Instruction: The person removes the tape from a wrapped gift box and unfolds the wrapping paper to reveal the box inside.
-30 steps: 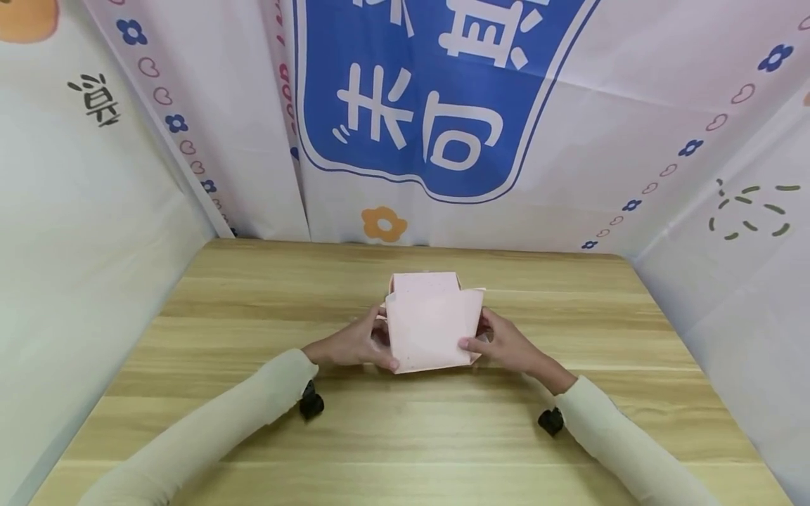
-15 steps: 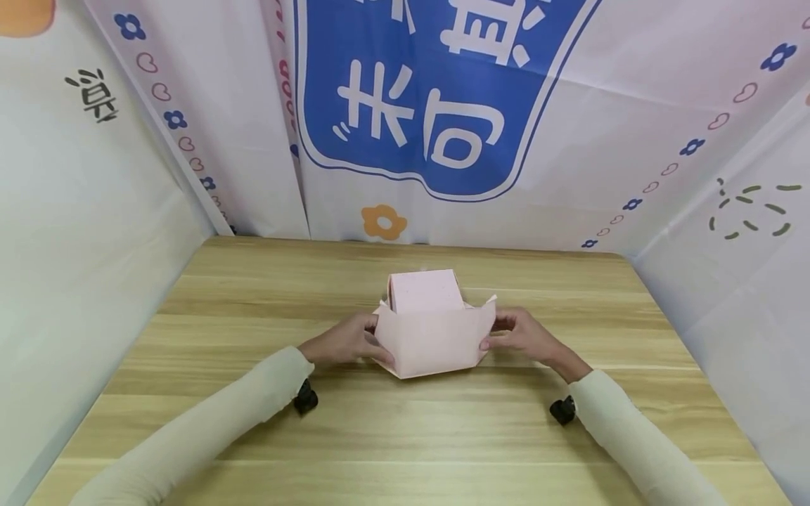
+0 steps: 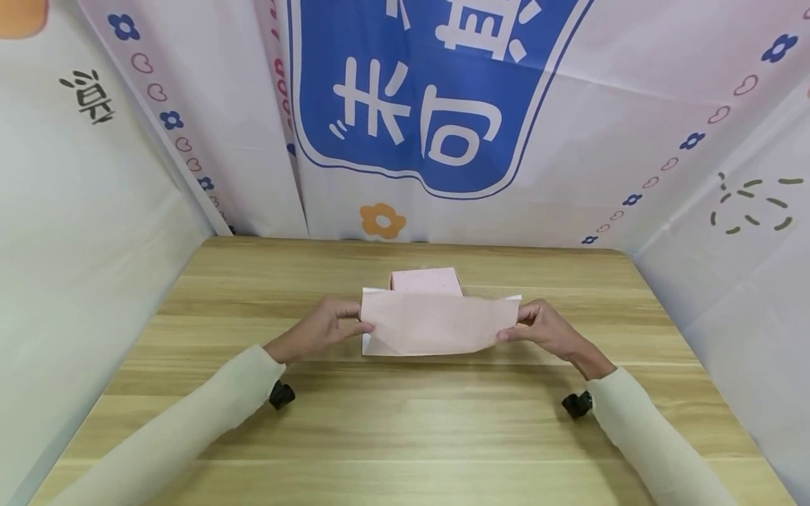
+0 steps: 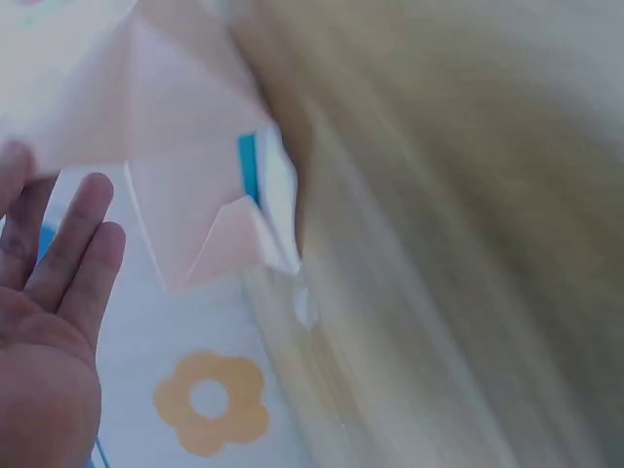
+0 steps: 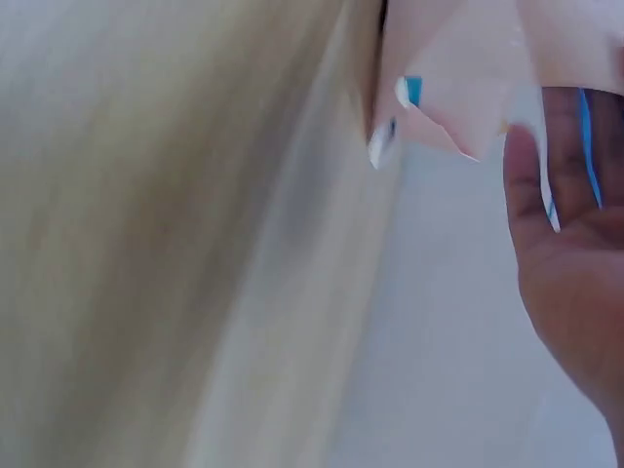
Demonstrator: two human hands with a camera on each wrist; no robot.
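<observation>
A creased sheet of pale pink paper (image 3: 443, 323) is spread wide between the two hands in the head view. My left hand (image 3: 316, 329) pinches its left edge between thumb and fingers, and my right hand (image 3: 553, 337) pinches the right edge. Behind the sheet shows the top of a pink box (image 3: 427, 281), its lower part hidden. From the left wrist, the pink paper (image 4: 195, 107) has sharp folds, and a small teal strip (image 4: 249, 166) shows at a folded corner. Some fingers of the right hand (image 5: 575, 253) extend beneath the paper in the right wrist view.
A wood-grain table (image 3: 411, 429) lies under the hands. White printed cloth walls (image 3: 544, 176) stand behind it and on both sides, the back one close to the table's far edge. A small black camera (image 3: 281, 395) hangs at the left wrist, another black camera (image 3: 577, 405) at the right.
Both hands have moved apart, pulling the front paper flap out wider and flatter. The flap's side folds have opened outward, while the pink box behind stays in about the same place.
</observation>
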